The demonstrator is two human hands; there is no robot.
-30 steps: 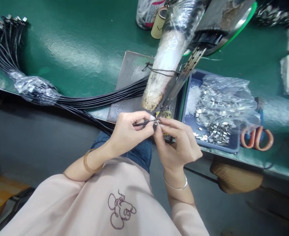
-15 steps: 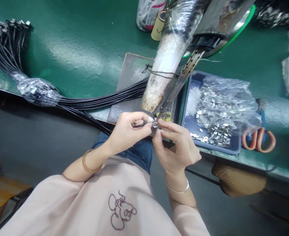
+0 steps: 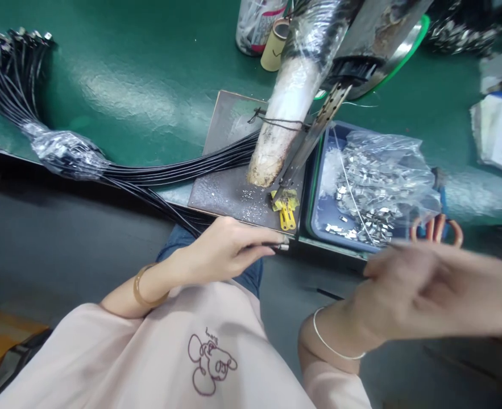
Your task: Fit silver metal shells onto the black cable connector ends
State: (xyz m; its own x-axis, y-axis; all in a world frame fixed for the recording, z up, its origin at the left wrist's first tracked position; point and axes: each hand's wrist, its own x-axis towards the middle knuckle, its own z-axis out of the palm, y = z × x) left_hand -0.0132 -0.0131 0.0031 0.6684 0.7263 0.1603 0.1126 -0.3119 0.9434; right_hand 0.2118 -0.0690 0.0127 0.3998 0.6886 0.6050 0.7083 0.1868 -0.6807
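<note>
My left hand is closed, pinching a black cable near its metal-ended connector, just off the table's front edge. My right hand is smeared by motion at the right, in front of the blue tray. Its fingers look curled, but what they hold, if anything, does not show. A thin pale wire runs down over the tray toward those fingers. Above my left hand, a slim metal soldering iron points down at a yellow piece on the grey board.
A bundle of black cables, wrapped in plastic, runs along the table edge. Small metal parts and a plastic bag fill the tray. Beside it lie orange-handled scissors. A white tube overhangs the board.
My right hand has left the connector and swung to the right. My left hand has come down and slightly right with the cable, uncovering the yellow piece. The thin wire now crosses the tray.
</note>
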